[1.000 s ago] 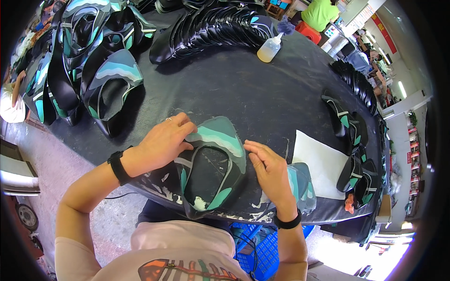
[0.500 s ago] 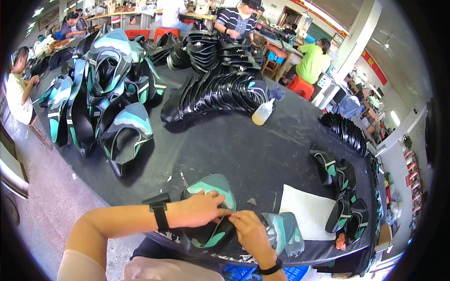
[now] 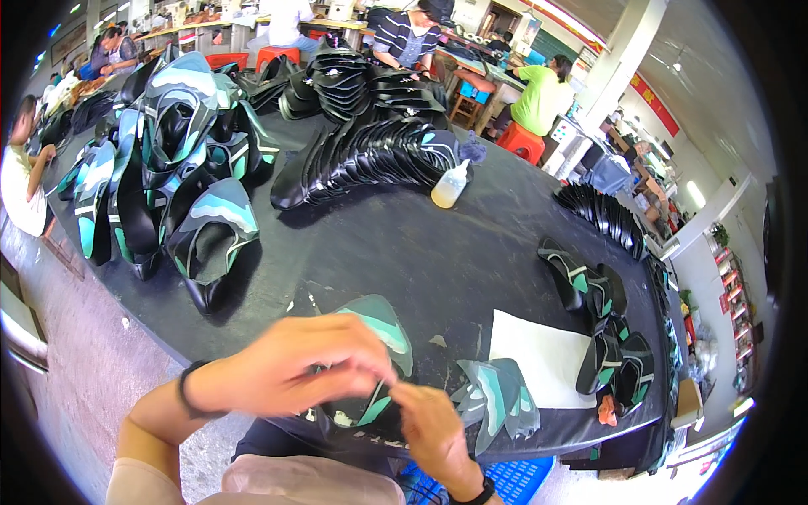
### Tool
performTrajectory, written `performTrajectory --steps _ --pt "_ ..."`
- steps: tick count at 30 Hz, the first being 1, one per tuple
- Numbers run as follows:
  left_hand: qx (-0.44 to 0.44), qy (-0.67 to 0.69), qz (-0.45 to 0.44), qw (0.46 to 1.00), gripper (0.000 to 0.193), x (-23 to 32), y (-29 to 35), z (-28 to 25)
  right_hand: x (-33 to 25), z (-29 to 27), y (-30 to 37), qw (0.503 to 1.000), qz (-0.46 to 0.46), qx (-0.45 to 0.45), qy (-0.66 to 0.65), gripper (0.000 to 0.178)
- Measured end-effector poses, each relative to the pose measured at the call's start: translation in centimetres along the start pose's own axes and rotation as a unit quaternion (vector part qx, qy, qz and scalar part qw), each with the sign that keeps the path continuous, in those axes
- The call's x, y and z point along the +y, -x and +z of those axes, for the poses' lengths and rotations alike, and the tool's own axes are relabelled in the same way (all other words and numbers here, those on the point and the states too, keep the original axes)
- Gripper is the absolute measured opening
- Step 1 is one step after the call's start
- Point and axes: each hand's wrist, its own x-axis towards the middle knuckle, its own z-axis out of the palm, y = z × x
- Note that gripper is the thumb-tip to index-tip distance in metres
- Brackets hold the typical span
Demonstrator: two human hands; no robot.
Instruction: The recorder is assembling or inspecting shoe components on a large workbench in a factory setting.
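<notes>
A shoe upper in black, grey and teal lies at the table's near edge, partly hidden beneath my hands. My left hand is over it, bent at the wrist and blurred, so its grip cannot be read. From the lower right comes my right hand, its fingers closed and their tips near the left fingertips. What they pinch, if anything, is too small to make out. Just right of that hand lie several loose grey and teal cut pieces.
A white sheet lies beside several finished-looking uppers on the dark table. Farther off are a glue bottle, a row of black parts and a heap of uppers. Other people sit working behind.
My left hand has lifted and turned, now larger and blurred. The right hand has shifted slightly left and down. The whole view has moved a little; the upper stays beneath my hands.
</notes>
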Motion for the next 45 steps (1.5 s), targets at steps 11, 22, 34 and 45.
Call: performTrajectory --steps 11,22,34,45 --pt "0.273 0.290 0.067 0.915 0.020 15.2 2.1 -1.5 -6.5 4.7 -0.3 0.985 -0.139 -0.103 0.022 0.046" --pt "0.240 0.321 0.005 0.916 0.020 12.2 4.0 -1.0 -5.7 4.2 0.6 0.988 -0.084 -0.110 0.071 0.040" --pt "0.179 0.471 0.010 0.864 0.022 8.6 8.5 -2.0 -5.5 4.0 0.1 0.987 -0.075 -0.138 0.040 0.044" --pt "0.140 0.540 0.016 0.830 0.026 6.9 11.2 -1.3 -6.1 3.7 -0.9 0.984 -0.069 -0.149 0.068 0.042"
